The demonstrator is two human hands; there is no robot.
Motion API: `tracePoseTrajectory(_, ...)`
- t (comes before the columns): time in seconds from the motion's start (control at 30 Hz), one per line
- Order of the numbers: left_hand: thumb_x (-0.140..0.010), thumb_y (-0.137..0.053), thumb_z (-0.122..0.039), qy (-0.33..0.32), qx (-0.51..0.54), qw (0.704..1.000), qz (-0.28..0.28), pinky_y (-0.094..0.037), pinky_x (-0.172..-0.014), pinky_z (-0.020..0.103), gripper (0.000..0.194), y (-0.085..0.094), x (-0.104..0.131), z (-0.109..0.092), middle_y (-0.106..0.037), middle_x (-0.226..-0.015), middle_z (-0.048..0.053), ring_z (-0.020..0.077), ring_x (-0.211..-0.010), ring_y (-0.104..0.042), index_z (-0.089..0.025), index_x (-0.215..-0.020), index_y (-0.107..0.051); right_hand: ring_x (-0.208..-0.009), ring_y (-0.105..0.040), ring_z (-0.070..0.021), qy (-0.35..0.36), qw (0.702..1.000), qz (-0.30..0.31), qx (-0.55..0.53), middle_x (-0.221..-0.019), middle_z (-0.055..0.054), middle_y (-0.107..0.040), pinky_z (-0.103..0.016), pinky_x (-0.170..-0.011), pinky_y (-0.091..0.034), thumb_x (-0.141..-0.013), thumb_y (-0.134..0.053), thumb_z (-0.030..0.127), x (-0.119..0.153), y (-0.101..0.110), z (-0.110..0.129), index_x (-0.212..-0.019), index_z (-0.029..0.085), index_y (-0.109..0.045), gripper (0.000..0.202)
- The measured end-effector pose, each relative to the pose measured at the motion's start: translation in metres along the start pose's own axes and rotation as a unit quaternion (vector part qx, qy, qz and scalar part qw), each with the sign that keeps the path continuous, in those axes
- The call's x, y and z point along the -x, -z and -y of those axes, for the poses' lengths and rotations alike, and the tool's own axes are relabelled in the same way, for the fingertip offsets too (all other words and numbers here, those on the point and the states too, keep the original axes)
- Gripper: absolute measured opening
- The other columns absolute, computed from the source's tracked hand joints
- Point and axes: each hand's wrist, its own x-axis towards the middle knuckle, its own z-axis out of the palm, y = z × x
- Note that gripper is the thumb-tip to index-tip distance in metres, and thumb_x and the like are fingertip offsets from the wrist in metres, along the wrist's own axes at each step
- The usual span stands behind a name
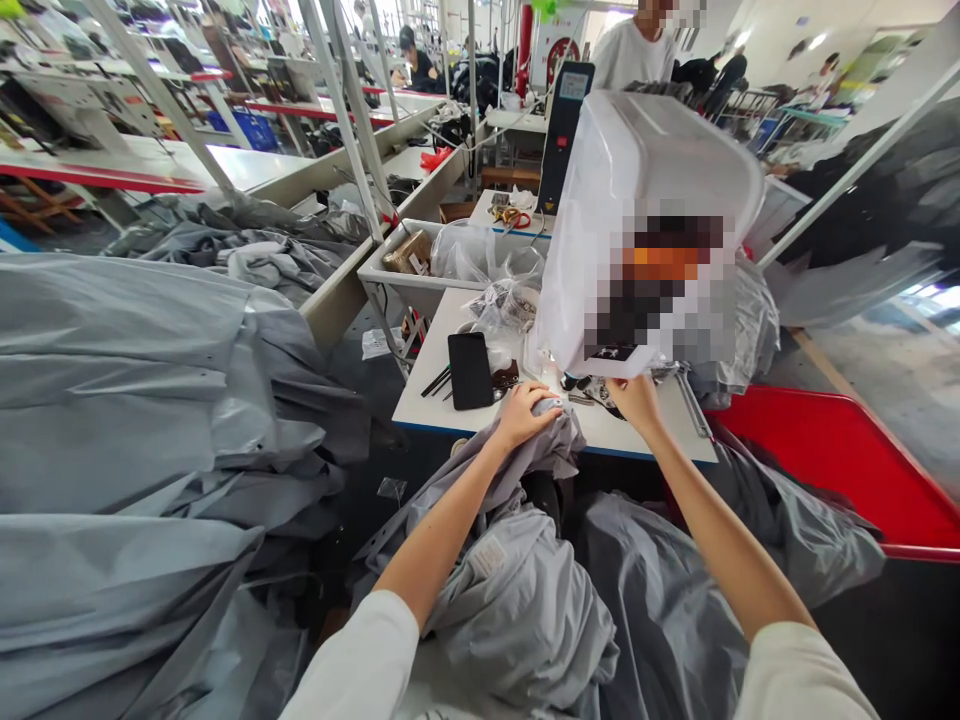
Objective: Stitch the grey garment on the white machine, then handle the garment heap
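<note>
Grey fabric (517,600) spills from the person's lap up over the near edge of the white surface (420,395), with more heaped at the left. A plastic-covered machine (645,200) stands at the surface's far side. A black phone (470,370) lies near the left edge. The left hand (525,410) clutches a bunched fold of fabric at the near edge. The right hand (634,398) reaches under the machine; its fingers are hidden, so its grip is unclear. The work looks barely started: the fabric is not yet laid flat.

Grey garment (517,600), black phone (470,370), red tray (840,450).
</note>
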Motion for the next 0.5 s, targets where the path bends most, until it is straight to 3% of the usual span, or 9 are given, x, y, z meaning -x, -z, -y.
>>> tracePoseTrajectory(0.13, -0.078, -0.071, -0.032, -0.001, -0.002, 1.000, 0.006, -0.039, -0.101, 0.035, 0.022, 0.001, 0.000, 0.000, -0.060, -0.111, 0.004, 0.0196, -0.108, -0.053, -0.023, -0.098, -0.069, -0.083, -0.062, -0.0217, 0.025, 0.974, 0.157, 0.163, -0.092, -0.006, -0.069, -0.026, -0.064, -0.040, -0.079, -0.054, 0.020, -0.012, 0.005, -0.006, -0.092, 0.020, -0.071, 0.022)
tracePoseTrajectory(0.2, -0.078, -0.071, -0.032, -0.001, -0.001, 1.000, 0.002, -0.039, -0.101, 0.035, 0.021, 0.001, 0.000, -0.001, -0.060, -0.111, 0.003, 0.0192, -0.108, -0.053, -0.023, -0.097, -0.069, -0.085, -0.062, -0.0223, 0.026, 0.957, 0.201, 0.207, -0.096, -0.006, -0.069, -0.026, -0.063, -0.039, -0.079, -0.056, 0.020, -0.014, 0.003, -0.006, -0.096, 0.022, -0.072, 0.024)
tracePoseTrajectory(0.5, -0.078, -0.071, -0.032, 0.000, -0.003, 1.000, 0.003, -0.039, -0.100, 0.035, 0.022, 0.000, 0.000, -0.001, -0.061, -0.109, 0.003, 0.0194, -0.107, -0.054, -0.024, -0.097, -0.069, -0.079, -0.061, -0.0205, 0.044, 0.957, 0.160, 0.240, -0.092, -0.007, -0.069, -0.025, -0.062, -0.036, -0.084, -0.047, 0.024, -0.006, -0.003, 0.001, -0.092, 0.021, -0.071, 0.025)
